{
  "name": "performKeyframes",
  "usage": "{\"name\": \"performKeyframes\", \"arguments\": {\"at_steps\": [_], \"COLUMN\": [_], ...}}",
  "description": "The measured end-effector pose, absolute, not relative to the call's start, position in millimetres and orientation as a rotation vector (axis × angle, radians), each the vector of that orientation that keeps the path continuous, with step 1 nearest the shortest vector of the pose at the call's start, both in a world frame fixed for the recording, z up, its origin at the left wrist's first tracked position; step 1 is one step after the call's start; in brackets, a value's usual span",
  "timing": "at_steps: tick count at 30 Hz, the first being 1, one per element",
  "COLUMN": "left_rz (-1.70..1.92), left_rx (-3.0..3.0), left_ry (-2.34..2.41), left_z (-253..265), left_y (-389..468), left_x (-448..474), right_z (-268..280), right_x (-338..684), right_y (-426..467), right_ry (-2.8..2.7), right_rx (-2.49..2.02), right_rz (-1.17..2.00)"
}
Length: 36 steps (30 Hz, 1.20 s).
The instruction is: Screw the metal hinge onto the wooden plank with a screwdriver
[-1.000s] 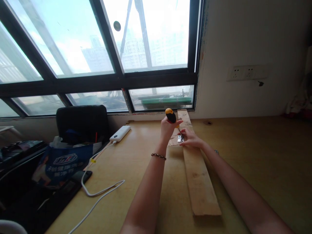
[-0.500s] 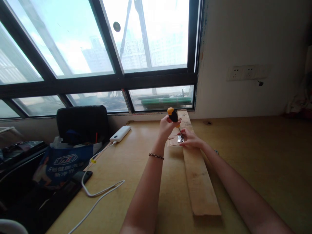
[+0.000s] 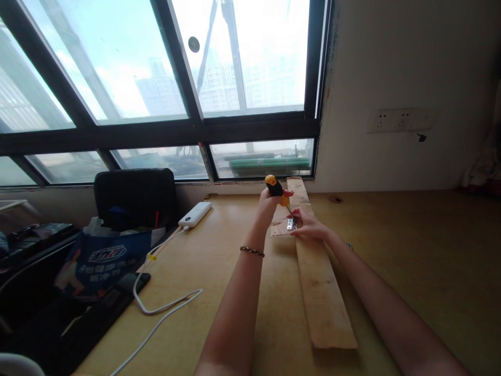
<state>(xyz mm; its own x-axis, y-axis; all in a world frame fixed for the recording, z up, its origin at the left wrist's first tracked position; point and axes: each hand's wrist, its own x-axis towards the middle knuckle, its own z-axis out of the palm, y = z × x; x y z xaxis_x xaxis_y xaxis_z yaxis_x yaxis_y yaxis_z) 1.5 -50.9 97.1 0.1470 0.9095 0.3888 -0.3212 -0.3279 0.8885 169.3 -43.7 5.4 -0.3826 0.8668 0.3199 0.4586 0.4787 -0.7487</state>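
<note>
A long wooden plank [image 3: 323, 292] lies on the yellow desk [image 3: 410, 261], running away from me toward the window. My left hand [image 3: 270, 206] is closed around a screwdriver [image 3: 274, 187] with a yellow and black handle, its tip pointing down at a small metal hinge [image 3: 290, 224] on the plank's left edge. My right hand [image 3: 311, 225] rests on the plank and steadies the hinge with its fingers. A small piece of thin wood [image 3: 279, 228] lies under the hinge on the left.
A white power bank [image 3: 194, 214] with a white cable [image 3: 164, 308] lies at the left of the desk. A black chair [image 3: 135, 196] and a blue bag [image 3: 105, 258] stand beyond the desk's left edge. Wall sockets [image 3: 399, 120] are at the right.
The screwdriver handle has shifted slightly in my left hand, tilting back and forth. My right hand stays on the hinge. The view has moved a little.
</note>
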Motion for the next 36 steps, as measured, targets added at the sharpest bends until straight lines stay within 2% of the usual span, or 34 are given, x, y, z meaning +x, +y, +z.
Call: {"name": "performKeyframes", "arguments": {"at_steps": [9,16,23,36], "left_rz": [1.546,1.738,1.755,1.664], "left_rx": [1.255,1.024,0.676,0.475], "left_ry": [0.361,0.526,0.556,0.540], "left_z": [118,136,150,148], "left_y": [-69,-77,-83,-78], "left_x": [-2,-28,-60,-78], "right_z": [3,9,11,12], "right_x": [170,165,165,168], "right_y": [-41,-46,-47,-46], "right_ry": [-2.080,-2.177,-2.181,-2.200], "right_rx": [-1.080,-1.141,-1.126,-1.059], "right_rz": [0.654,0.464,0.523,0.552]}}
